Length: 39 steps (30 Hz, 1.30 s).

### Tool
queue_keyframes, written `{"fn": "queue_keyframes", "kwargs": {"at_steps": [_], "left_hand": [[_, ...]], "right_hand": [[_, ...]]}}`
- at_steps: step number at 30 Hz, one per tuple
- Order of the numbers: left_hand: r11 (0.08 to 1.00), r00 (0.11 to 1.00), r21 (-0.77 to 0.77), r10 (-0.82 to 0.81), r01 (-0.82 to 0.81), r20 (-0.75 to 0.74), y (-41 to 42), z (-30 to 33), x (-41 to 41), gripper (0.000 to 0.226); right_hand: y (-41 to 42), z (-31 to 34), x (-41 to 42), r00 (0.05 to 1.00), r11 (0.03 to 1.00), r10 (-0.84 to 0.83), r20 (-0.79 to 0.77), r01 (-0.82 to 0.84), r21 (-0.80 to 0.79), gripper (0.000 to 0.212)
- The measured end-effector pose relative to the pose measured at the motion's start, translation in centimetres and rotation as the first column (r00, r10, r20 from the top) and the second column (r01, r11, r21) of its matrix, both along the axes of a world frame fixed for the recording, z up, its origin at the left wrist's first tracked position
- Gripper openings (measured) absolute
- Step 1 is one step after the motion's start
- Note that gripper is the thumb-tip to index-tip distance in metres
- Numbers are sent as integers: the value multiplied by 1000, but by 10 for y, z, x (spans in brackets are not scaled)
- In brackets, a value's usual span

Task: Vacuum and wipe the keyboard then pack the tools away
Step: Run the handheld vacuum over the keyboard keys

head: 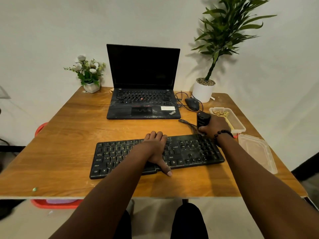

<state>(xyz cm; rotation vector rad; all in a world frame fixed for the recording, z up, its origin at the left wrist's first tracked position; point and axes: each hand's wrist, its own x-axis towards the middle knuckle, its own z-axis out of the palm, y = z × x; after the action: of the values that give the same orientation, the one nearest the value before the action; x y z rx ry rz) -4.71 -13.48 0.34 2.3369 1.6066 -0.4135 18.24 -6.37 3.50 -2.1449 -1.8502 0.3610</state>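
A black keyboard lies across the near middle of the wooden table. My left hand lies over its middle, fingers curled over the far edge and thumb over the near edge. My right hand grips a small black handheld vacuum held upright at the keyboard's far right corner. A clear plastic box to the right holds a yellowish cloth. Its clear lid lies beside the keyboard's right end.
An open black laptop stands behind the keyboard, with a wired black mouse to its right. A white potted plant is at the back right and a small flower pot at the back left. A red basin sits under the table.
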Motion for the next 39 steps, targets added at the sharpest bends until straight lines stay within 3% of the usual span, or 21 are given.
{"fn": "queue_keyframes", "kwargs": {"at_steps": [5, 9, 16, 26, 32, 35, 39], "left_hand": [[1000, 1000, 21, -13, 13, 13, 0, -2, -3, 144], [997, 999, 68, -33, 31, 28, -2, -2, -4, 142], [998, 1000, 65, -21, 20, 14, -3, -2, -3, 142], [999, 1000, 54, -9, 8, 10, -5, 1, -2, 141], [999, 1000, 52, -3, 3, 9, -4, 0, -1, 142], [999, 1000, 41, 5, -5, 7, -3, 0, -1, 143], [1000, 1000, 10, 27, -27, -1, -2, 0, -1, 148]], "right_hand": [[-16, -9, 25, 992, 994, -74, -103, 82, 73, 48], [-32, -16, 31, 991, 992, -37, -130, 52, 112, 44], [-65, -21, 46, 984, 994, -59, -169, 74, 82, 43], [-119, -35, 42, 922, 946, -249, -297, 297, 132, 43], [-148, -35, 11, 794, 849, -421, -439, 515, 119, 39], [-165, -41, -21, 781, 871, -358, -511, 477, 119, 41], [-177, -49, -50, 829, 913, -263, -493, 379, 150, 43]]}}
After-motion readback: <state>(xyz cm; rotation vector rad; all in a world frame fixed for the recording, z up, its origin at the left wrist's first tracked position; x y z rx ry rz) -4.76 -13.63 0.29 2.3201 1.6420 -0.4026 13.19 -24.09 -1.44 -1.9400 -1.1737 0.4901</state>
